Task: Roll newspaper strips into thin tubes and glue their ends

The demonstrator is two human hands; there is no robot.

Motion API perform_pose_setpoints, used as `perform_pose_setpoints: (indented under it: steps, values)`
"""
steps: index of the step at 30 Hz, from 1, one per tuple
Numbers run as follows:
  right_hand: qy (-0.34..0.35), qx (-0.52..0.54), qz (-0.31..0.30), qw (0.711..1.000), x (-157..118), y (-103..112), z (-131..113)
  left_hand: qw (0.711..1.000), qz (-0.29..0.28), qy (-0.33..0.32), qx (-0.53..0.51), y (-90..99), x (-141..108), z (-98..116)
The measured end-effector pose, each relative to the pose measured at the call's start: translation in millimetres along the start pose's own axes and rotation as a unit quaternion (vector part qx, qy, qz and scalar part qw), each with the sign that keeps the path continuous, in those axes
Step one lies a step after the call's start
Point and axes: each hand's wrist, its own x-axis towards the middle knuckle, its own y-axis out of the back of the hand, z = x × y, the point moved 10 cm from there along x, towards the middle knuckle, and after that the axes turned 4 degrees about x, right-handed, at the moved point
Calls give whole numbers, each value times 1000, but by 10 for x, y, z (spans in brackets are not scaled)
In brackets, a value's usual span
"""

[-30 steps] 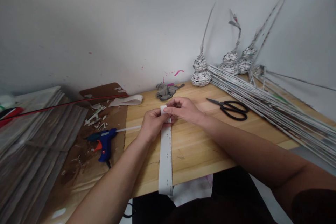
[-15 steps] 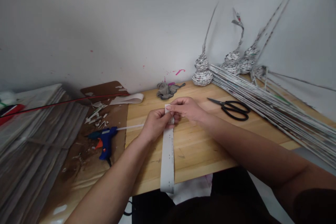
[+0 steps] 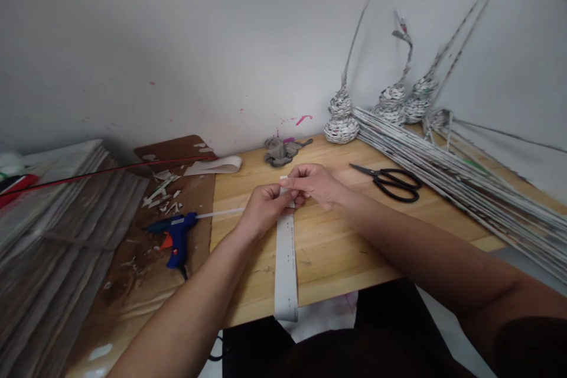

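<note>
A long white paper strip (image 3: 286, 266) runs from between my hands toward me, and its lower end curls over the table's front edge. My left hand (image 3: 266, 207) pinches the strip's far end from the left. From the right, my right hand (image 3: 312, 184) grips the same end, fingertips close to the left thumb. The end between the fingers looks folded, partly hidden by them. Black scissors (image 3: 392, 182) lie to the right of my hands. To the left is a blue glue gun (image 3: 178, 239) with a white glue stick in its back.
Woven paper gourd shapes (image 3: 341, 121) stand by the wall, beside long rolled paper sticks (image 3: 443, 168). A grey cloth (image 3: 279, 152) and a looped paper strip (image 3: 217, 165) lie behind my hands. Stacked paper (image 3: 80, 218) and paper scraps (image 3: 162, 189) are at left.
The hanging part of the strip has swung slightly to the right. Both hands keep their hold, with the left fingers shifted a little.
</note>
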Motion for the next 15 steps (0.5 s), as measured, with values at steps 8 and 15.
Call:
perform_pose_setpoints:
  steps: [8,15]
  values:
    - [29,-23,-58,998,-35,-110,-148,998,-19,40,-45,-72,-55,5]
    - [15,-33,-82,996,-31,-99,-160,997,-28,51,-58,-100,-51,-22]
